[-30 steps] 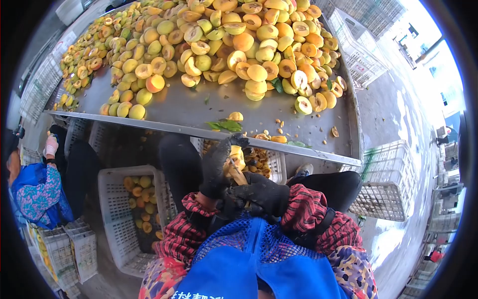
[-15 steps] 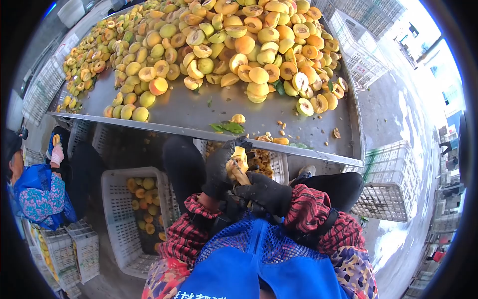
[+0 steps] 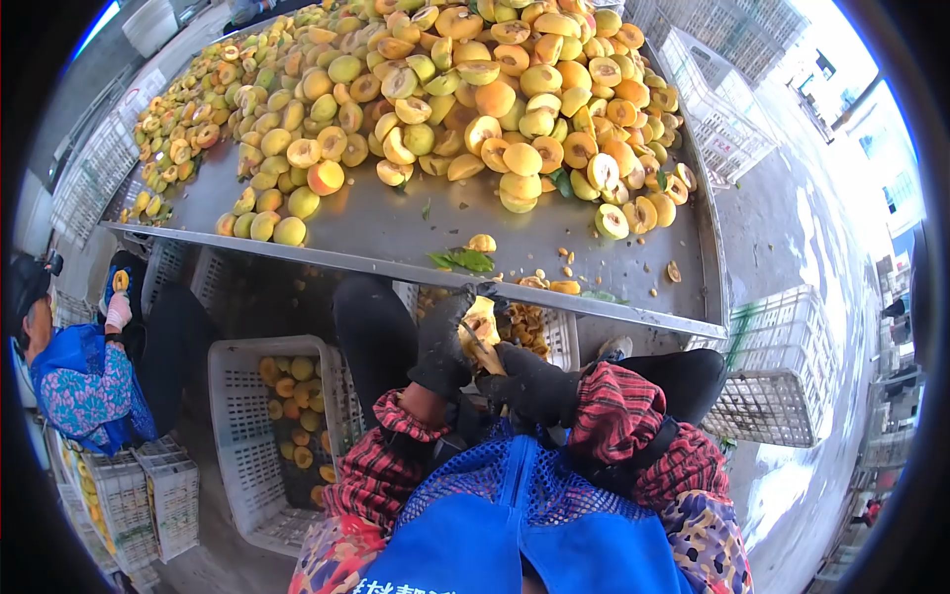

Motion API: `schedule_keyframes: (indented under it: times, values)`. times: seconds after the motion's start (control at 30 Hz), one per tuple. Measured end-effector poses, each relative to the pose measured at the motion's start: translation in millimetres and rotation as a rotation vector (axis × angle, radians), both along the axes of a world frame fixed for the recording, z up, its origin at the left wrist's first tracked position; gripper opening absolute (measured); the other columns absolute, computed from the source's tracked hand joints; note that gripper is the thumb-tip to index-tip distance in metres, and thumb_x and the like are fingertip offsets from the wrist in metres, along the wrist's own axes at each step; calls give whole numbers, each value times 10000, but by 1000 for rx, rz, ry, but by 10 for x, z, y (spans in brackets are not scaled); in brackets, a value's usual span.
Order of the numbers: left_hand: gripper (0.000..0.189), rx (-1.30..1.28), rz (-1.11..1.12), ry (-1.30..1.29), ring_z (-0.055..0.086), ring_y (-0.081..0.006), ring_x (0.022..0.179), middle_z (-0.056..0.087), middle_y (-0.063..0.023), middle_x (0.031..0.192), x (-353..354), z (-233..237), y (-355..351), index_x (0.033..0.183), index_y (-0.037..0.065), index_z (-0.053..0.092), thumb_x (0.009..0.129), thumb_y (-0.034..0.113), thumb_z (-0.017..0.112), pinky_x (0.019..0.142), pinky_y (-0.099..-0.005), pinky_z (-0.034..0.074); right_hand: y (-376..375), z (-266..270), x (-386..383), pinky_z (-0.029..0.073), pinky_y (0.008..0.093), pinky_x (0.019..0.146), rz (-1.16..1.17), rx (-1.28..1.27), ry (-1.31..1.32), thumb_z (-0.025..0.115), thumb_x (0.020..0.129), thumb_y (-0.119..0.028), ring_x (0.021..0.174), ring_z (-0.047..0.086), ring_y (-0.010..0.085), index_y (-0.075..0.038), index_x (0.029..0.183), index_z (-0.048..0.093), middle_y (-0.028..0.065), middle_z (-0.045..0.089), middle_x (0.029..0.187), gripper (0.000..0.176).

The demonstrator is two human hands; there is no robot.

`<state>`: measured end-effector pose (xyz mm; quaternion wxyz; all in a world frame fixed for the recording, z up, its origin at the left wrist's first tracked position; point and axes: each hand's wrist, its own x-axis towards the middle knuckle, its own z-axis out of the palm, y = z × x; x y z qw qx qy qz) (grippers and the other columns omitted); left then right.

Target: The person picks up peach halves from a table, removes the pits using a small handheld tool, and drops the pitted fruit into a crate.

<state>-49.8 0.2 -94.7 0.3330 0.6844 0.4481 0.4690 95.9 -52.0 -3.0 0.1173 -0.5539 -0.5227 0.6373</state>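
Observation:
My left hand (image 3: pixel 442 342), in a dark glove, is closed around a yellow peach piece (image 3: pixel 479 319) just below the near edge of the metal table. My right hand (image 3: pixel 537 384), gloved as well, is closed on a slim tan tool (image 3: pixel 486 354). The tool's tip meets the cut flesh of the peach; its exact kind I cannot tell. Behind both hands, a white crate (image 3: pixel 565 342) holds peach scraps and sits partly under the table. On the metal table (image 3: pixel 376 220) lies a large heap of halved peaches (image 3: pixel 495 97).
Green leaves (image 3: pixel 465 260) and loose pits lie near the table's front edge. A white crate (image 3: pixel 237 445) with peach halves stands at left, and another crate (image 3: pixel 767 401) at right. Further left, a person (image 3: pixel 84 381) in a blue apron sits with a peach in a gloved hand.
The view has shifted slightly. My left hand has turned the peach, so more of its cut face shows, and the tool lies at a different slant against it.

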Motion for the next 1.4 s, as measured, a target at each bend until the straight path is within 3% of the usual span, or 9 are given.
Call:
schedule_keyframes:
  times: [0.07,0.17,0.57,0.6,0.67,0.73,0.93,1.07,1.4]
  values:
    - [337,-153,42,-86,614,-226,876,638,-125,964,65,135,-35,1037,14,587,757,179,675,779,-327,480,26,2,-35,455,381,562,75,81,-149,584,858,-226,669,589,222,-22,1051,484,113,583,777,298]
    - [412,-233,9,-70,577,-212,986,598,-121,1079,74,212,-52,1138,-4,524,773,132,655,862,-323,458,-27,-568,-21,456,422,575,176,714,-369,556,872,-243,693,609,308,-25,1058,474,174,595,778,299]
    - [519,-294,35,-467,573,-211,996,576,-120,1103,-282,691,-236,1198,-4,457,727,39,671,880,-312,456,-19,-602,177,478,466,689,-52,707,-481,483,854,-176,811,598,404,-71,1060,503,198,619,908,232]
    - [526,-251,77,-400,574,-211,992,576,-120,1100,-370,748,-294,1198,-3,454,722,33,674,878,-311,457,16,-770,249,482,456,706,0,321,-596,505,850,-217,810,604,397,-97,1134,508,194,620,905,308]
    - [560,-113,176,-148,580,-214,979,579,-124,1081,-569,832,-363,1190,3,456,682,-2,693,861,-307,467,-144,-1879,732,475,460,714,680,412,-625,524,848,-263,806,617,366,-135,1221,491,182,627,888,396]
    - [647,-103,218,-79,573,-222,1001,562,-134,1112,-738,884,-366,1231,4,420,652,-43,705,877,-308,463,-165,-1578,686,486,420,640,655,157,-619,524,861,-253,705,625,288,-156,1259,485,163,624,834,411]
    - [449,-647,30,-1353,548,-294,1049,592,-168,1103,-654,720,21,1164,-19,525,906,343,460,936,-389,448,-7,-525,482,445,271,488,24,-175,-7,548,895,-341,561,558,137,-41,1126,478,80,562,731,385]
    - [464,-614,-46,-1412,549,-273,1044,551,-180,1173,-351,649,46,1223,-24,479,903,312,482,911,-391,464,-48,38,302,421,223,466,-118,-228,660,520,916,-327,541,521,90,-48,1082,488,37,533,714,327]
    - [465,-588,-183,-1214,476,-266,1166,474,-166,1273,157,795,-86,1295,-43,385,939,255,411,1017,-407,368,-106,113,16,399,190,469,-264,-100,592,542,910,-256,596,532,73,-58,1103,501,13,563,784,280]
